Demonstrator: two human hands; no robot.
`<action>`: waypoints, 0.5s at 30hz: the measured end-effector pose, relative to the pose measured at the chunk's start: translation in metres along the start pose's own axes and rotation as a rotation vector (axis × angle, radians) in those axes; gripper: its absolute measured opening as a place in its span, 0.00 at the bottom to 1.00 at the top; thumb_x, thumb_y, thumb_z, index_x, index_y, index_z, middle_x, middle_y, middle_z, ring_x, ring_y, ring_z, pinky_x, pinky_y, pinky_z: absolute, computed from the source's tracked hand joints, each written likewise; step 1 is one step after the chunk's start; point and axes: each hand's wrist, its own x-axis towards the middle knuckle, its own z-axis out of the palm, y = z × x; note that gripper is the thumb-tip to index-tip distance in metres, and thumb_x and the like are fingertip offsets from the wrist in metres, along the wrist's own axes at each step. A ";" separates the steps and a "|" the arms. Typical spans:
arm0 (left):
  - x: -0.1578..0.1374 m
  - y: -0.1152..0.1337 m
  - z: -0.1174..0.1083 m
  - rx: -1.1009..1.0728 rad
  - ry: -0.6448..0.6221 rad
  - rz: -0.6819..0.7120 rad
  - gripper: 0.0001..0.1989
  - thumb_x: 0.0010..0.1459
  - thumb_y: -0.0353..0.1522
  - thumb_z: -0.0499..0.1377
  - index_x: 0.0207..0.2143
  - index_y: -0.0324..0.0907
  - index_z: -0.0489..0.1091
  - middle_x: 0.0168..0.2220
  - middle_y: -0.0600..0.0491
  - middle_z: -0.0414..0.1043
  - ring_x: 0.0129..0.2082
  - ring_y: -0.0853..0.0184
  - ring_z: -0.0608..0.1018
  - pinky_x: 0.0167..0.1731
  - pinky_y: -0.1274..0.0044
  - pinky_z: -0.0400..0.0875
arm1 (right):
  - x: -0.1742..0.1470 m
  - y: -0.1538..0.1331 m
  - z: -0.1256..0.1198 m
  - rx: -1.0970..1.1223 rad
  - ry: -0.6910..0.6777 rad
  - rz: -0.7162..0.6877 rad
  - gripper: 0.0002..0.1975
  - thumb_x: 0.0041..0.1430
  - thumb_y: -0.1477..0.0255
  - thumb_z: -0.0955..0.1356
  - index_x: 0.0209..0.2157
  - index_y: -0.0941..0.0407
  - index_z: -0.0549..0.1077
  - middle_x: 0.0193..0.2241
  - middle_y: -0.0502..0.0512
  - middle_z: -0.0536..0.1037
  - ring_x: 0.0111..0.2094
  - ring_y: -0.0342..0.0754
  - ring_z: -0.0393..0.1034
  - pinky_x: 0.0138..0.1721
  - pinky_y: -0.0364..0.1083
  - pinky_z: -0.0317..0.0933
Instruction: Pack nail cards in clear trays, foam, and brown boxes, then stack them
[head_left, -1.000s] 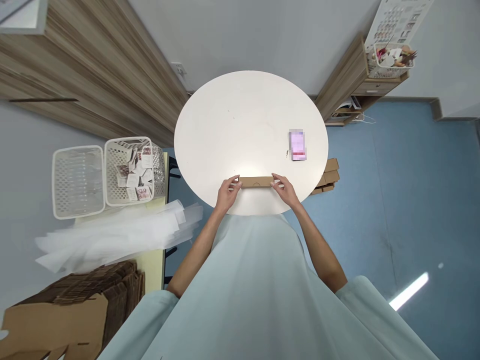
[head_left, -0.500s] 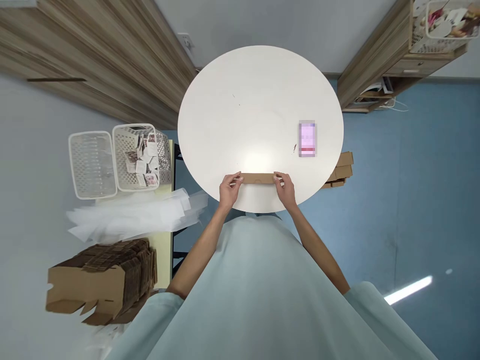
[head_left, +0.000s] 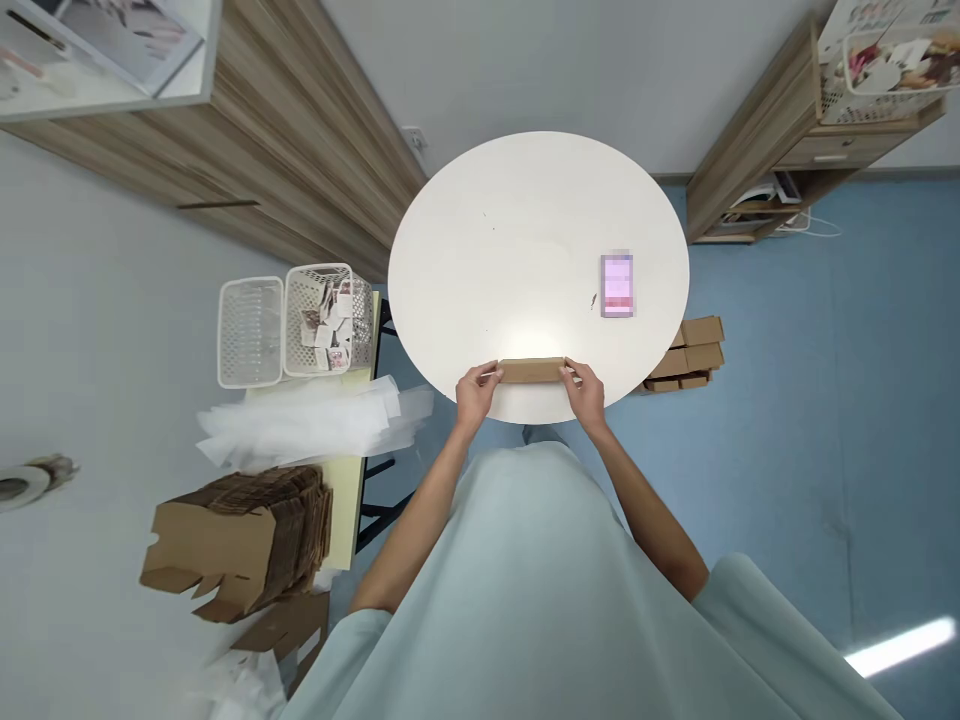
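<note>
Cardboard box (head_left: 532, 370), a flat brown folded one, sits at the near edge of the round white table (head_left: 525, 230), pinched at each end by the left hand (head_left: 477, 394) and right hand (head_left: 587, 391), probably to keep it square. Smooth matte tabletop; a pink phone (head_left: 616, 285) lies well apart.

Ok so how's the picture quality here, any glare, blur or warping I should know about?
Head view: strong fisheye warp, the round table looks oval and the cabinets lean outward; a soft glare patch on the tabletop just beyond the cardboard box; the pink item is pixelated; a bright light streak reflects off the blue floor; left hand and right hand are sharp.
</note>
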 end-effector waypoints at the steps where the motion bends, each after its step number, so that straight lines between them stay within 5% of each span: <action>1: -0.012 -0.005 0.004 -0.007 0.003 -0.012 0.23 0.63 0.46 0.67 0.54 0.43 0.79 0.55 0.43 0.80 0.50 0.55 0.84 0.55 0.61 0.78 | -0.007 0.006 -0.006 0.015 -0.010 -0.005 0.30 0.69 0.46 0.65 0.59 0.52 0.79 0.55 0.62 0.80 0.53 0.58 0.77 0.50 0.55 0.74; 9: -0.090 -0.052 0.068 -0.088 0.022 -0.100 0.24 0.62 0.46 0.67 0.53 0.38 0.79 0.54 0.37 0.80 0.52 0.51 0.83 0.57 0.56 0.76 | -0.059 0.061 -0.048 -0.002 -0.098 0.027 0.34 0.61 0.43 0.68 0.54 0.56 0.81 0.55 0.65 0.82 0.54 0.59 0.78 0.55 0.58 0.74; 15: -0.138 -0.057 0.122 -0.126 0.042 -0.035 0.26 0.63 0.48 0.64 0.56 0.41 0.78 0.55 0.39 0.78 0.53 0.53 0.81 0.59 0.57 0.75 | -0.089 0.096 -0.105 0.093 -0.038 0.124 0.31 0.56 0.46 0.73 0.50 0.55 0.84 0.53 0.61 0.84 0.57 0.62 0.78 0.63 0.64 0.68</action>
